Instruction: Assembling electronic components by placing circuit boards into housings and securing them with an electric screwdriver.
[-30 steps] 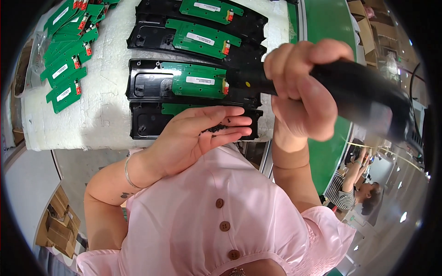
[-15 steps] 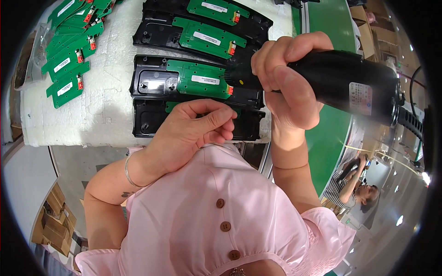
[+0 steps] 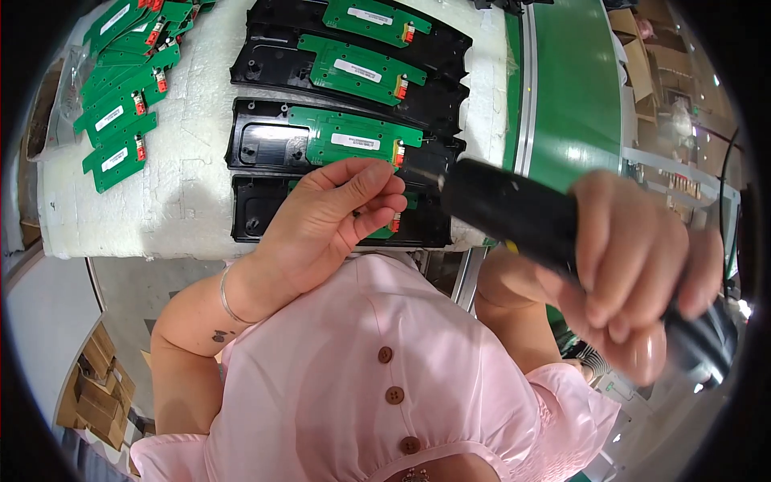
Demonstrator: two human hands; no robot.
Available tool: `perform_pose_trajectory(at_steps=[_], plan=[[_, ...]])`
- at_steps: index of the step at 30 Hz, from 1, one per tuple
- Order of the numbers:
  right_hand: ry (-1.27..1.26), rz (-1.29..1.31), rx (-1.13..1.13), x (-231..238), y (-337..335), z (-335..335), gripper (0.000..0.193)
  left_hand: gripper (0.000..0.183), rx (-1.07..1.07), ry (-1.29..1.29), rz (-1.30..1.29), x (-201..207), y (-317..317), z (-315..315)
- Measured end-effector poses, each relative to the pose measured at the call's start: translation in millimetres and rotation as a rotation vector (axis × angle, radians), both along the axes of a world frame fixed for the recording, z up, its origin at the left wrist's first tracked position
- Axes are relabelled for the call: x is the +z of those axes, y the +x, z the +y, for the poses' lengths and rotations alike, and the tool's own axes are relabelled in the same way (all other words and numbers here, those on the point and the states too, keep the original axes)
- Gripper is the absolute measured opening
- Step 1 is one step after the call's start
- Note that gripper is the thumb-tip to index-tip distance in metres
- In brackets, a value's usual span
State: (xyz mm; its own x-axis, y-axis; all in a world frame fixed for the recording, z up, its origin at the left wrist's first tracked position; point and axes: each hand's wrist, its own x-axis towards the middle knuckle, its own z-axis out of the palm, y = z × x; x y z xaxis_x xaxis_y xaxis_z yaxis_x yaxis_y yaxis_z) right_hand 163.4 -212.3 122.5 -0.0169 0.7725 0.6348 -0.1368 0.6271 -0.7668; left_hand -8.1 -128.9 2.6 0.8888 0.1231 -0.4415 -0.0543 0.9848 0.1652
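My right hand (image 3: 634, 261) is wrapped round a black electric screwdriver (image 3: 510, 210), blurred by motion. The tool lies tilted, its thin bit pointing left toward my left fingertips. My left hand (image 3: 325, 221) is closed in a pinch over the nearest black plastic housing (image 3: 250, 210); anything between its fingertips is too small or hidden to make out. Just beyond the fingers, a green circuit board (image 3: 329, 145) with a white label and a red-and-white connector sits in the second black housing (image 3: 269, 147). My left hand partly covers the board in the nearest housing.
Two more black housings with green boards (image 3: 357, 68) lie farther back on the white foam block (image 3: 189, 153). Loose green boards (image 3: 112, 157) overlap in a pile at the left. A green surface with a metal rail (image 3: 526, 88) runs along the right. Cardboard boxes (image 3: 100, 394) stand lower left.
My right hand has drawn the screwdriver away from the second housing's board, right and toward me, and tilted it. My left hand has shifted slightly up and left, still pinched.
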Motion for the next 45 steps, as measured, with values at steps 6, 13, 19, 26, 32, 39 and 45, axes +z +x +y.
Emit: perform_pose_trajectory(at_steps=[6, 13, 19, 26, 32, 39, 45], plan=[[-0.04, 0.03, -0.015, 1.3, -9.8, -7.5, 0.031, 0.019, -0.021, -0.016, -0.089, -4.0, 2.6, -2.1], [-0.06, 0.024, -0.183, -11.9, -17.3, 0.8, 0.035, 0.029, -0.008, -0.038, -0.088, 2.7, 5.6, -5.2], [-0.212, 0.117, -0.583, -49.2, -16.9, 34.5, 0.03, 0.038, -0.059, -0.091, 0.002, 8.1, 2.8, -3.4], [-0.232, 0.101, -0.537, -64.5, -6.1, 42.5, 0.022, 0.031, -0.158, 0.105, -0.035, 4.7, -4.8, 4.0], [-0.287, 0.109, -0.494, -62.7, -8.7, 48.7, 0.019, 0.027, -0.227, 0.203, -0.002, 6.0, -5.3, 7.2], [-0.279, 0.1, -0.423, -63.5, -6.5, 49.1, 0.017, 0.024, -0.13, 0.228, 0.016, 7.8, -2.0, 1.2], [-0.109, 0.104, -0.197, -16.5, 0.2, 12.1, 0.03, 0.017, -0.09, 0.261, 0.002, 9.8, -1.0, 4.6]])
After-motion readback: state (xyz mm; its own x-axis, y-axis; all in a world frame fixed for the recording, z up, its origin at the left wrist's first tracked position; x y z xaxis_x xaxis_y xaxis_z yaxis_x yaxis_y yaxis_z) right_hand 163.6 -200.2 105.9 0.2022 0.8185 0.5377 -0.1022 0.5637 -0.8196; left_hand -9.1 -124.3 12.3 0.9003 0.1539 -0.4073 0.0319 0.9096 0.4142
